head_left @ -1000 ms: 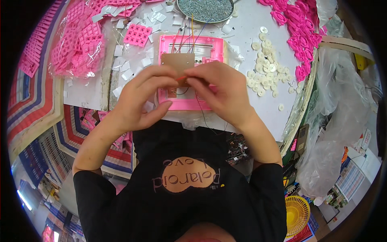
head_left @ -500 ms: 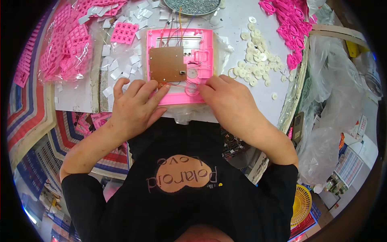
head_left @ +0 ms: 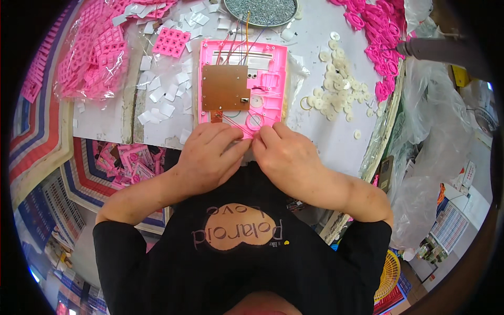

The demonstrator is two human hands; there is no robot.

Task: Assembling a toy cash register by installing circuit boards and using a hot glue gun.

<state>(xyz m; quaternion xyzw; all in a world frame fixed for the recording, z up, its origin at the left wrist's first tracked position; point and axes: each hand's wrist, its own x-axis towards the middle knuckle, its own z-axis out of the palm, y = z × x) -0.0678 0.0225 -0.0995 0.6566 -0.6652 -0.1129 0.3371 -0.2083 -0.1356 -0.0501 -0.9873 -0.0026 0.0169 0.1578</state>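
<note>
Hiding pink casing's (head_left: 242, 84) near edge: left hand (head_left: 210, 157), right hand (head_left: 286, 157).

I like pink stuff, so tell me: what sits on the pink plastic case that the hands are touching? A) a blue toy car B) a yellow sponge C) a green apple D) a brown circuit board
D: a brown circuit board lies on the upper left part of the pink case, above both hands.
</note>
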